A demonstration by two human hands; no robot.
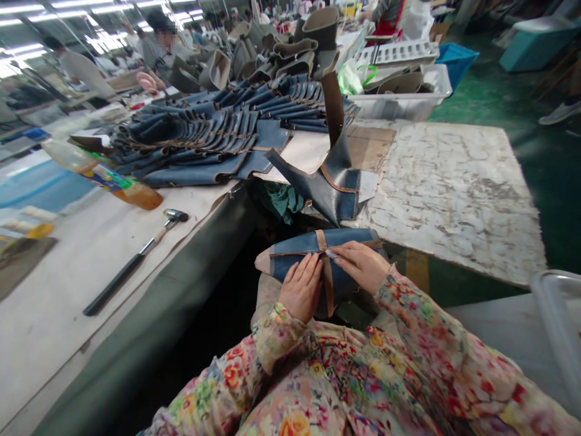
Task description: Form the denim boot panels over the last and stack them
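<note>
Across my lap lies a blue leather boot upper [297, 243] with brown strips crossing it and a pale pointed tip at its left end. A dark seam or slit runs along its length. My left hand [302, 287] rests flat on the upper, fingers stretched out beside the seam. From the other side, my right hand [363, 264] has its fingers pinched together where the brown strips cross. Something small and pale shows at those fingertips, too small to name. Just beyond, another blue boot upper [333, 184] stands folded on the table corner.
Many blue uppers [195, 142] lie in overlapping rows on the table. A hammer [136, 261] and a bottle of amber liquid [109, 175] lie on the left. A worn white board [458, 194] extends right. Behind are grey-green boot shafts [281, 51], a white crate [403, 100] and people.
</note>
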